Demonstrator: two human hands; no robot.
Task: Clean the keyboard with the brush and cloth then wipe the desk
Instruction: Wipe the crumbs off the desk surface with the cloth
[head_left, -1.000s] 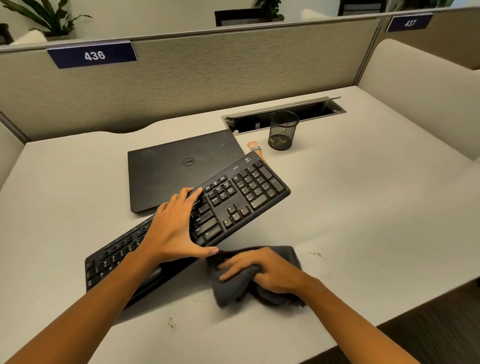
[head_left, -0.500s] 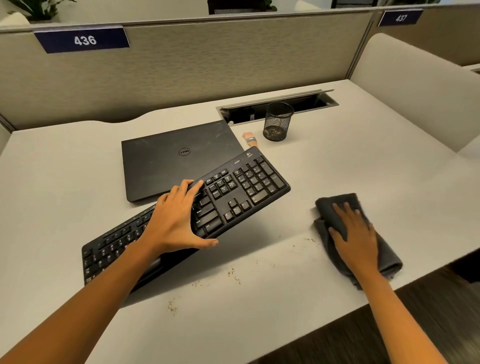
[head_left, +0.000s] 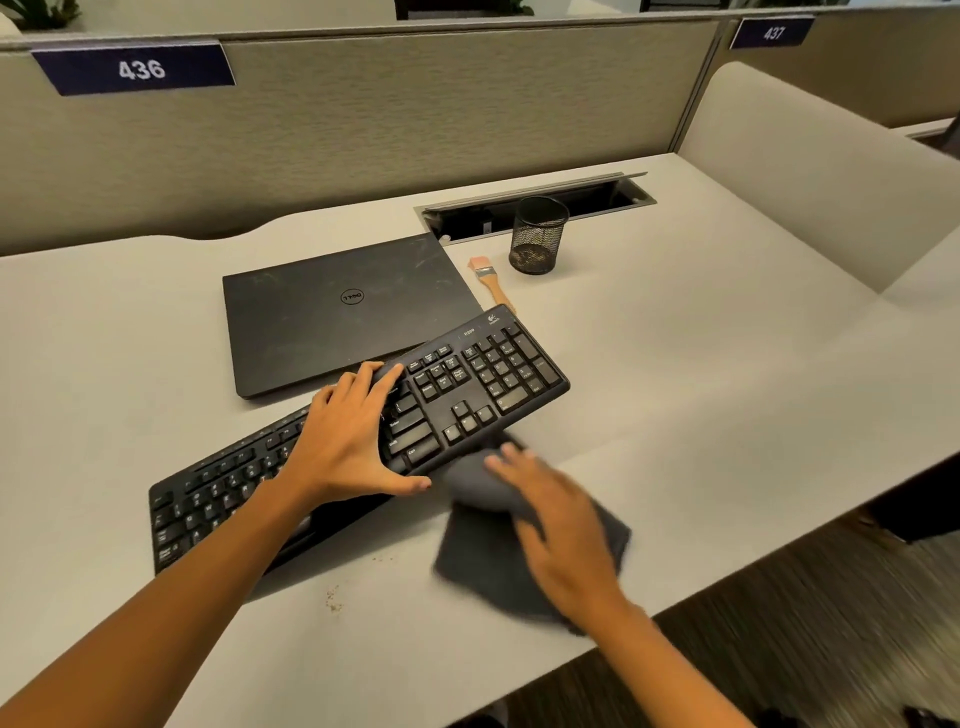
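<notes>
head view: the black keyboard (head_left: 467, 395) is seen lying slantwise on the grey desk (head_left: 701, 374), its right end raised off the surface, in front of a closed dark laptop (head_left: 337, 312). it is grasped by the left hand (head_left: 348, 441), fingers laid across the keys and thumb hooked at the near edge. the right hand (head_left: 561, 530), blurred, is pressed flat with straight fingers on the dark grey cloth (head_left: 483, 561), which is spread on the desk just beside and partly beneath the keyboard's raised end. the wooden-handled brush (head_left: 491, 283) is laid behind the keyboard, near a black mesh cup (head_left: 539, 236). brown crumbs (head_left: 332, 597) are scattered near the desk's front edge.
</notes>
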